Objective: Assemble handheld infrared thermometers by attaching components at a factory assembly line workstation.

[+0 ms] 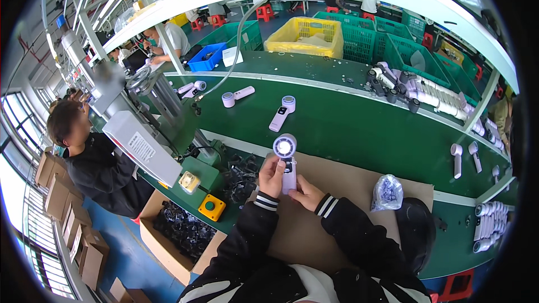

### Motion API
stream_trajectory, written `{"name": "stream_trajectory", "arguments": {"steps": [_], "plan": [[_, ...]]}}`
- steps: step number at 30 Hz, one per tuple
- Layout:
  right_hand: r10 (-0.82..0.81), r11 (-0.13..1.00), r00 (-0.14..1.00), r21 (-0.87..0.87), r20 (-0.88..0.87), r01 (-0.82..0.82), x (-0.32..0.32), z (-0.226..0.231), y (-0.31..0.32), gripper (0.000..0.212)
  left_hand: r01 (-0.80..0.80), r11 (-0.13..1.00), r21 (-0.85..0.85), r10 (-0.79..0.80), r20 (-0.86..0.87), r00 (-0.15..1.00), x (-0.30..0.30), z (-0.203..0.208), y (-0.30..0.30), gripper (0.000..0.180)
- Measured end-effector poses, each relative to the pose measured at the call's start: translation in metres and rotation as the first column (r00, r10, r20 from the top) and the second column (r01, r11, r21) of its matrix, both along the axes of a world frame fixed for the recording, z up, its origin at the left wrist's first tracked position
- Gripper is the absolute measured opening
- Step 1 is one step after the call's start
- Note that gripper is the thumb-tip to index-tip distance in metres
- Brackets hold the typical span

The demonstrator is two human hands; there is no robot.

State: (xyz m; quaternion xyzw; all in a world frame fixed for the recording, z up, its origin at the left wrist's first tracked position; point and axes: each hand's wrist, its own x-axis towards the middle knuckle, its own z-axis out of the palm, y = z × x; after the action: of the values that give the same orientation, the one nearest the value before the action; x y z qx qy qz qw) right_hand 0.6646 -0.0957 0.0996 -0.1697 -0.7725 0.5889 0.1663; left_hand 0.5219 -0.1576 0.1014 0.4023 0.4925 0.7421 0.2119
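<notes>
Upright in front of me is a lavender handheld fan (284,146) with a round ringed head, a bright centre and a dark panel on its handle. My left hand (271,178) is closed round the left side of the handle, just below the head. At the handle's lower end, my right hand (307,193) grips it with thumb and fingers; part of those fingers is hidden. Beneath both hands lies a brown cardboard sheet (353,182). Farther off on the green belt rest another lavender fan (282,113) and one lying sideways (238,96).
A press machine (143,146) stands at left, near a yellow button box (211,207) and a carton of dark clear pieces (182,230). A plastic bag of lavender parts (387,193) and a black item (416,235) lie right. Several fans (490,225) are stacked far right. A co-worker (98,157) sits left.
</notes>
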Motion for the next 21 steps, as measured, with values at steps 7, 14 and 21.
{"name": "stream_trajectory", "arguments": {"steps": [7, 14, 21], "plan": [[-0.126, 0.894, 0.989, -0.441, -0.073, 0.081, 0.0, -0.005, 0.006, 0.02, -0.017, 0.971, -0.236, -0.043, -0.247, 0.968, 0.006, -0.008, 0.002, 0.05], [-0.292, 0.646, 0.956, -0.728, 0.041, 0.229, -0.001, -0.003, 0.02, 0.022, -0.02, 0.957, -0.29, -0.073, -0.307, 0.949, 0.0, -0.021, 0.0, 0.05], [-0.412, 0.477, 0.904, -0.818, 0.116, 0.322, 0.017, -0.007, 0.072, 0.022, 0.09, 0.939, -0.331, -0.166, -0.21, 0.963, -0.001, -0.011, 0.0, 0.046]]}}
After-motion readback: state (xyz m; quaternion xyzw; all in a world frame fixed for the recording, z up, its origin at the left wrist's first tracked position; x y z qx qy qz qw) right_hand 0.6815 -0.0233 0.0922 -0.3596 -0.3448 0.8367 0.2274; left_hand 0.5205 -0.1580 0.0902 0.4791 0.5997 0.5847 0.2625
